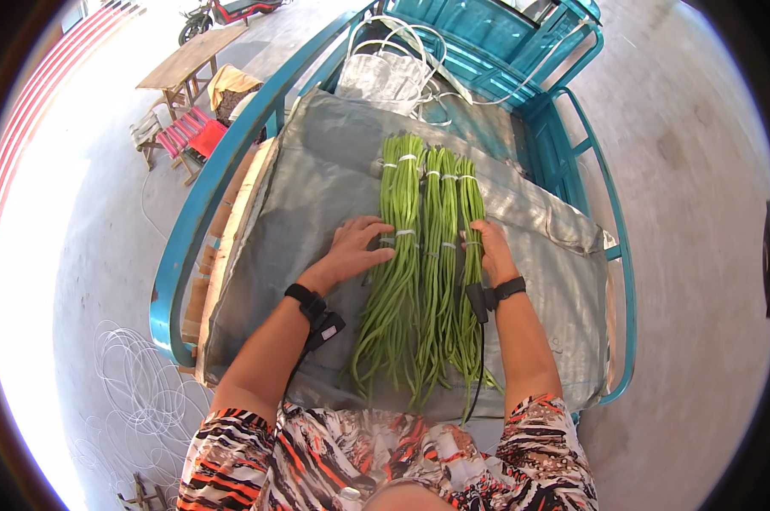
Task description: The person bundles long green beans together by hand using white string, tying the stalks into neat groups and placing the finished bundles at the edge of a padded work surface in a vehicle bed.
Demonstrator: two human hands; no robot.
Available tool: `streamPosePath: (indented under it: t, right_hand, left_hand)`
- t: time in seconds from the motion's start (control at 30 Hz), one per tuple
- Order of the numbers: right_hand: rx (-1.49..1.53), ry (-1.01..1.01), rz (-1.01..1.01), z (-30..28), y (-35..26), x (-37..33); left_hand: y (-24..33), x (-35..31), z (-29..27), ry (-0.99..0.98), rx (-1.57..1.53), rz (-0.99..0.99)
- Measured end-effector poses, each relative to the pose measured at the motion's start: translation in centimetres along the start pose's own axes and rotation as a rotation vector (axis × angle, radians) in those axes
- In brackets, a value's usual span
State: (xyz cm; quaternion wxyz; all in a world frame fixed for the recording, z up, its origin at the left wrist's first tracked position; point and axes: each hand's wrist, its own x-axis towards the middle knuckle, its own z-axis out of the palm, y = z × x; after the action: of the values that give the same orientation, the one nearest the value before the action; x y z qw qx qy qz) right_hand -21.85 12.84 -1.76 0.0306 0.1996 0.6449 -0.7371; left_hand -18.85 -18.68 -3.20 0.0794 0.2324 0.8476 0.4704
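Several bundles of long green beans lie side by side on a grey sheet, held by white ties, with their loose ends fanned toward me. My left hand rests against the left side of the leftmost bundle, thumb and fingers spread apart. On the other side, my right hand curls at the edge of the rightmost bundle, its fingers partly hidden by the beans. Black straps with small devices circle both wrists, and a dark cable hangs by the right one.
The sheet covers the bed of a teal metal cart with side rails. A white woven bag sits at the bed's far end. Left of the cart are a wooden table, a red stool and coiled white strapping on the floor.
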Motion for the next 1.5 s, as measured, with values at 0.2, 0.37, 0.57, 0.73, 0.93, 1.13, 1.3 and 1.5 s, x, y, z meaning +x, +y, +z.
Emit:
streamPosePath:
  t: [0.2,0.37,0.57,0.73,0.93,1.13,1.3,1.5]
  right_hand:
    - [0.110,0.051,-0.125,1.9,-2.1,-2.5]
    - [0.068,0.083,-0.288,5.4,-4.1,-4.7]
    - [-0.039,-0.026,-0.333,9.9,-2.2,-4.3]
    - [-0.176,-0.056,-0.159,10.5,0.7,-2.1]
    - [-0.185,0.015,-0.186,11.2,0.5,-2.6]
    - [-0.338,-0.131,-0.266,10.4,-0.1,-3.1]
    - [-0.608,0.025,-0.453,5.8,0.4,-5.7]
    - [-0.981,0.171,-0.219,4.5,0.7,-14.2]
  left_hand:
    - [0.4,-0.1,-0.2,-0.025,-0.007,-0.026]
    - [0.2,-0.4,-0.6,-0.028,-0.003,-0.045]
    - [0.3,-0.3,-0.7,-0.022,0.009,-0.018]
    - [0.6,-0.2,-0.5,-0.022,-0.023,-0.010]
    - [-0.1,-0.1,-0.1,0.000,0.041,0.016]
    - [0.1,0.3,-0.6,-0.050,0.029,-0.002]
    - [0.4,0.1,-0.7,-0.044,0.010,-0.002]
    - [-0.3,-0.1,-0.2,0.021,0.029,0.003]
